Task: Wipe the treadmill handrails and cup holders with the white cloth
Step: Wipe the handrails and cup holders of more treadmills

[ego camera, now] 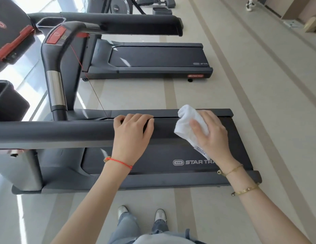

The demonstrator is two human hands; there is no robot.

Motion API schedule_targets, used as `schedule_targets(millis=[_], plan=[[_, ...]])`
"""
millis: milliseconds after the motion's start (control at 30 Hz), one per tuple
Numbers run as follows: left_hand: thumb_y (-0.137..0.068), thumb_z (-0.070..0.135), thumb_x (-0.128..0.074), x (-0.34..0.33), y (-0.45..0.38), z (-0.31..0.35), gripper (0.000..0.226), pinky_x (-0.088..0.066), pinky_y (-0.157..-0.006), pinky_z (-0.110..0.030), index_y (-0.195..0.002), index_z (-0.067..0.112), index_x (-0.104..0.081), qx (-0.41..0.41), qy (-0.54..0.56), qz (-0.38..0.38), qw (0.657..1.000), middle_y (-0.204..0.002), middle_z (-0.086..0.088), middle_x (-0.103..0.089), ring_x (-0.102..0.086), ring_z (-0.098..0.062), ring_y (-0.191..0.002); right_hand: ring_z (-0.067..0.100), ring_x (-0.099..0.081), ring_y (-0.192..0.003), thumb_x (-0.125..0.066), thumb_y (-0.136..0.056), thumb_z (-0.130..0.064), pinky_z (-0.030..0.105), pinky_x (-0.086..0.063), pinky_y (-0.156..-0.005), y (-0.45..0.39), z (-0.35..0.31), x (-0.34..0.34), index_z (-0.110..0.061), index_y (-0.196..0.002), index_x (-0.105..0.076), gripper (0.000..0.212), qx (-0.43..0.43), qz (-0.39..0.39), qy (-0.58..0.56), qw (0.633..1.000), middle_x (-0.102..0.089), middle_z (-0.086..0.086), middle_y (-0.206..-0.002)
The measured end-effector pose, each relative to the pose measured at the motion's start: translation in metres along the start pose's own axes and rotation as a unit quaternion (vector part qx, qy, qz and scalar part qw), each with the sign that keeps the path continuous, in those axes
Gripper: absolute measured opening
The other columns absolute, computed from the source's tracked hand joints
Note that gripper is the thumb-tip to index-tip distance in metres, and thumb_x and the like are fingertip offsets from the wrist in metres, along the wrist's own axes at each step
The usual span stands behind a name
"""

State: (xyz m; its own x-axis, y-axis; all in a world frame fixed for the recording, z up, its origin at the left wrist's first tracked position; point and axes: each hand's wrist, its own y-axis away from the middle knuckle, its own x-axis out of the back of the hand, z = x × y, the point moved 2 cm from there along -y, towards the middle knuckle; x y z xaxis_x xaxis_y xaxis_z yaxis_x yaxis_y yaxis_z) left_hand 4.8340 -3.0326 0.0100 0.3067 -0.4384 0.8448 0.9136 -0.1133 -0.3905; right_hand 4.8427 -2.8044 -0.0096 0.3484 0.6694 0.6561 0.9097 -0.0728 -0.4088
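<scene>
Here, by label:
Left hand: curled over the near handrail, fingers wrapped across its top, gripping close to its free end; red cord on the wrist.
Right hand: gripping the cloth, thumb laid across it; just right of the left hand, at the handrail's end; gold bracelets on the wrist.
Cloth: white, bunched, bulging out left of the thumb, a printed tag hanging below the palm.
Belt: dark, directly beneath both hands, lettered "STAR TRA".
Cup holder: far left of the grip, up by the far handrail.
Red cord: thin, slanting down from the console toward the left hand's knuckles.
Second treadmill: beyond the hands, parallel.
Shoes: below, on pale striped floor.
</scene>
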Motion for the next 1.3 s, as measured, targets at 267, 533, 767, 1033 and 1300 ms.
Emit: schedule_targets(millis=[267, 533, 767, 1033, 1300], plan=[[-0.100, 0.032, -0.041, -0.003, 0.000, 0.000, 0.029, -0.030, -0.093, -0.035, -0.101, 0.026, -0.070, -0.004, -0.001, 0.006, 1.000, -0.090, 0.011, -0.069, -0.060, -0.016, -0.086, 0.012, -0.053, -0.069, -0.047, -0.089, -0.055, 0.032, -0.045, -0.064, -0.021, 0.007, 0.004, -0.021, -0.078, -0.056, 0.037, -0.047, -0.050, -0.019, 0.997, -0.057, -0.006, -0.071], [-0.100, 0.032, -0.041, -0.002, 0.000, 0.000, 0.030, -0.031, -0.092, -0.035, -0.101, 0.027, -0.070, -0.006, -0.003, 0.007, 1.000, -0.092, 0.011, -0.070, -0.062, -0.016, -0.086, 0.009, -0.052, -0.102, -0.044, -0.097, -0.047, 0.030, -0.043, -0.086, 0.009, -0.003, -0.001, -0.028, -0.110, -0.057, 0.026, 0.026, -0.006, 0.023, 0.999, -0.053, -0.013, -0.112], [-0.100, 0.031, -0.041, -0.003, 0.000, -0.001, 0.030, -0.032, -0.091, -0.037, -0.100, 0.026, -0.071, -0.003, -0.008, 0.003, 1.000, -0.092, 0.011, -0.070, -0.061, -0.016, -0.086, 0.013, -0.049, -0.075, -0.044, -0.094, -0.048, 0.030, -0.040, -0.063, -0.020, -0.012, 0.000, -0.025, -0.098, -0.061, 0.029, 0.051, -0.059, 0.096, 0.992, -0.055, -0.010, -0.089], [-0.099, 0.027, -0.050, 0.007, 0.001, -0.010, 0.024, -0.033, -0.097, -0.039, -0.109, 0.018, -0.070, 0.003, 0.002, 0.008, 1.000, -0.104, 0.004, -0.070, -0.058, -0.022, -0.105, 0.023, -0.062, -0.088, -0.042, -0.101, -0.046, 0.037, -0.050, -0.081, -0.013, -0.034, -0.017, -0.018, -0.112, -0.065, 0.038, 0.213, -0.032, 0.221, 0.951, -0.065, -0.002, -0.105], [-0.099, 0.023, -0.052, 0.027, 0.007, -0.051, 0.020, -0.030, -0.097, -0.036, -0.102, 0.019, -0.071, 0.033, -0.010, 0.025, 0.999, -0.101, 0.006, -0.070, -0.059, -0.020, -0.102, 0.022, -0.062, -0.084, -0.039, -0.102, -0.048, 0.034, -0.051, -0.077, -0.015, -0.070, -0.053, -0.018, -0.114, -0.064, 0.041, 0.256, -0.025, 0.272, 0.927, -0.065, -0.002, -0.105]])
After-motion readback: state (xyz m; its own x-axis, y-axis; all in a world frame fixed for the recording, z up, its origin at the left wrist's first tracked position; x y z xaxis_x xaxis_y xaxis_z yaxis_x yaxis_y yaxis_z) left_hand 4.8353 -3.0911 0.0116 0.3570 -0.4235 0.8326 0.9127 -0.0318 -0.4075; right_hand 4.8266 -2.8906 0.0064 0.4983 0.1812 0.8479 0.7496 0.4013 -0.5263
